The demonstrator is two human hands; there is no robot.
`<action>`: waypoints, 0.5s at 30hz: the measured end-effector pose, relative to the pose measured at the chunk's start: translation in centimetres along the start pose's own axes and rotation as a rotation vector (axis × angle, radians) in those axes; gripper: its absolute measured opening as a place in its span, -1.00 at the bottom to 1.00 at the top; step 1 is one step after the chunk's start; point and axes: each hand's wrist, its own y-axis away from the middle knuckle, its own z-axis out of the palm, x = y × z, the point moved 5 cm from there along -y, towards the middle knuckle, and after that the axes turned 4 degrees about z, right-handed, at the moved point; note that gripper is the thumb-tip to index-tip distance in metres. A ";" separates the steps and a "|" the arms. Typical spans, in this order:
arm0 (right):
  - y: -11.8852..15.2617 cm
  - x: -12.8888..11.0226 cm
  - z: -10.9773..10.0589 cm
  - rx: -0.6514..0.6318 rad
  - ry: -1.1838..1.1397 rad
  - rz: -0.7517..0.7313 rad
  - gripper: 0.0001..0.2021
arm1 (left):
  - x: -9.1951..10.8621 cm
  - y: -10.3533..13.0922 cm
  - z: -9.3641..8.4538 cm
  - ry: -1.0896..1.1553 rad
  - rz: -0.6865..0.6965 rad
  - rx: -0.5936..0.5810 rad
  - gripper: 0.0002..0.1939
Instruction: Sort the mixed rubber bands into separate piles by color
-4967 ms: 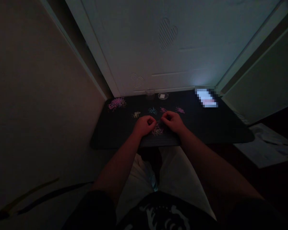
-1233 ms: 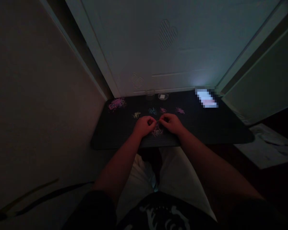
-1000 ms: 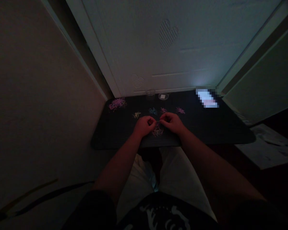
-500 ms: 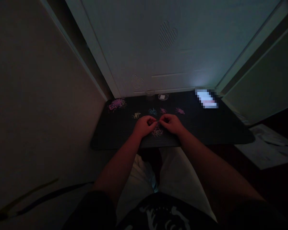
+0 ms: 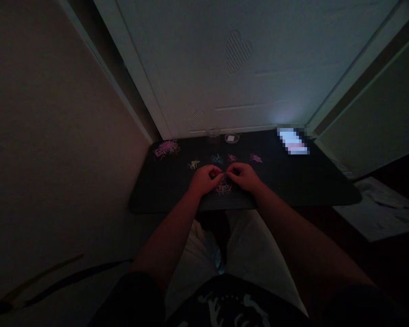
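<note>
Clear tub [image 5: 213,134], dish [image 5: 237,140] with white square [image 5: 231,138], left hand [image 5: 203,179] and right hand [image 5: 246,177] pinching thin strand [image 5: 224,173]

On table [image 5: 300,177]: strand heap [image 5: 166,149] rear left; small piles [image 5: 255,158] beyond hands [image 5: 206,178]; nearest pile [image 5: 223,187] between hands.

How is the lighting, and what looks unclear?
Head view: dim overall, with a glow on the door beside the bright pixelated patch. Head view: left hand and right hand look shadowy, and the small piece between them barely shows.
</note>
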 end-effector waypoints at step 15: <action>0.0 0.0 -0.2 0.022 0.016 -0.007 -0.89 | -0.1 0.0 0.1 -0.043 -0.001 -0.032 -0.86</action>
